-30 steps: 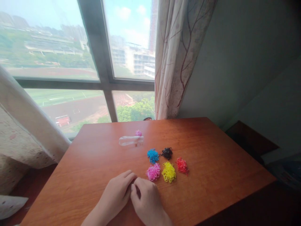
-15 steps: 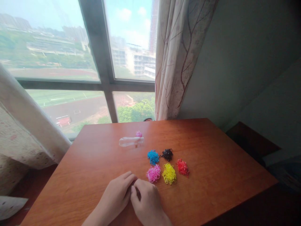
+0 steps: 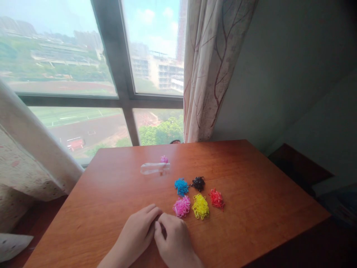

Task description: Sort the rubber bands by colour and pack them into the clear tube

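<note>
My left hand (image 3: pixel 136 234) and my right hand (image 3: pixel 174 240) rest side by side on the near part of a wooden table (image 3: pixel 251 197), fingertips pressed together. Whatever may sit between the fingers is hidden. Just right of my right hand lie small heaps of tiny elastic loops: pink (image 3: pixel 182 206), yellow (image 3: pixel 200 206), red (image 3: pixel 216 198), blue (image 3: pixel 181 186) and black (image 3: pixel 198 183). Farther back lies a clear plastic piece (image 3: pixel 154 168) with a small pink clump (image 3: pixel 164 159) behind it.
A large window (image 3: pixel 125 93) runs behind the table, with a patterned curtain (image 3: pixel 212 67) at the right and a pale curtain (image 3: pixel 30 156) at the left. A dark wooden ledge (image 3: pixel 295 163) stands beyond the table's right edge.
</note>
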Action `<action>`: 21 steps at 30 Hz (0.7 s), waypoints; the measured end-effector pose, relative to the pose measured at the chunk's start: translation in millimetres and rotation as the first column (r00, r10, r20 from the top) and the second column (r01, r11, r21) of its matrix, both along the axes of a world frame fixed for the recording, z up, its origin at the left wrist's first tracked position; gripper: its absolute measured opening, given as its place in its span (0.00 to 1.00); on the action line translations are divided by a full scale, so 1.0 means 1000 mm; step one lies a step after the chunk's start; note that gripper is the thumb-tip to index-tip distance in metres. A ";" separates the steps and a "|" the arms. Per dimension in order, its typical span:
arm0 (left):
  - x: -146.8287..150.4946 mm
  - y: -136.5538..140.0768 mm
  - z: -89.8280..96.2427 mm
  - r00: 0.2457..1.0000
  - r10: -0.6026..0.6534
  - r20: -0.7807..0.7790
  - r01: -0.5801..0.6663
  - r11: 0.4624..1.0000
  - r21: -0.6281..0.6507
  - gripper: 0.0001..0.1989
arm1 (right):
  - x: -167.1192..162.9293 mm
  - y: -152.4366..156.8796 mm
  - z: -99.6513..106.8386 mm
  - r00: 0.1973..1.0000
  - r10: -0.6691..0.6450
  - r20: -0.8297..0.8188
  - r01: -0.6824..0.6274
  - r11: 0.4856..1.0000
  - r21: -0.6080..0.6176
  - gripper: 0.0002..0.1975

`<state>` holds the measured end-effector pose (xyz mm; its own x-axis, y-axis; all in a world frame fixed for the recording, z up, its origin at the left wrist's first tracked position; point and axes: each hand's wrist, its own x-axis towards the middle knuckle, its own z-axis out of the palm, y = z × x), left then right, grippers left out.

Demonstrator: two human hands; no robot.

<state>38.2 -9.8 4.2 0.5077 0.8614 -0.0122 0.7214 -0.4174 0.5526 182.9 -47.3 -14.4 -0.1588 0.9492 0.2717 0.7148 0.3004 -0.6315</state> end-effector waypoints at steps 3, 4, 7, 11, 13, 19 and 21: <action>0.000 0.000 -0.002 1.000 -0.001 0.006 0.001 1.000 0.001 0.09 | 0.000 0.000 0.001 1.000 0.001 0.001 -0.001 1.000 0.003 0.08; 0.000 0.000 -0.002 1.000 0.000 0.008 0.000 1.000 0.003 0.09 | 0.000 0.000 0.002 1.000 0.001 0.001 -0.001 1.000 0.005 0.08; -0.001 0.000 -0.004 1.000 -0.001 0.008 0.001 1.000 0.018 0.09 | 0.000 0.001 0.002 1.000 -0.005 0.002 0.005 1.000 0.017 0.09; -0.001 0.000 -0.005 1.000 -0.002 0.008 0.002 0.999 0.042 0.09 | 0.000 0.000 0.002 1.000 -0.005 0.001 0.005 1.000 0.031 0.09; -0.001 0.000 -0.004 1.000 -0.003 0.005 0.002 0.999 0.044 0.08 | 0.000 0.000 0.002 1.000 -0.003 0.000 0.003 1.000 0.030 0.09; -0.001 0.000 -0.002 1.000 0.000 -0.001 0.000 1.000 0.014 0.09 | 0.000 0.000 0.001 1.000 -0.002 -0.003 0.003 1.000 0.011 0.08; -0.001 0.001 -0.002 1.000 -0.005 0.002 0.005 1.000 0.007 0.08 | 0.000 0.000 0.001 1.000 -0.001 -0.005 0.001 1.000 0.003 0.08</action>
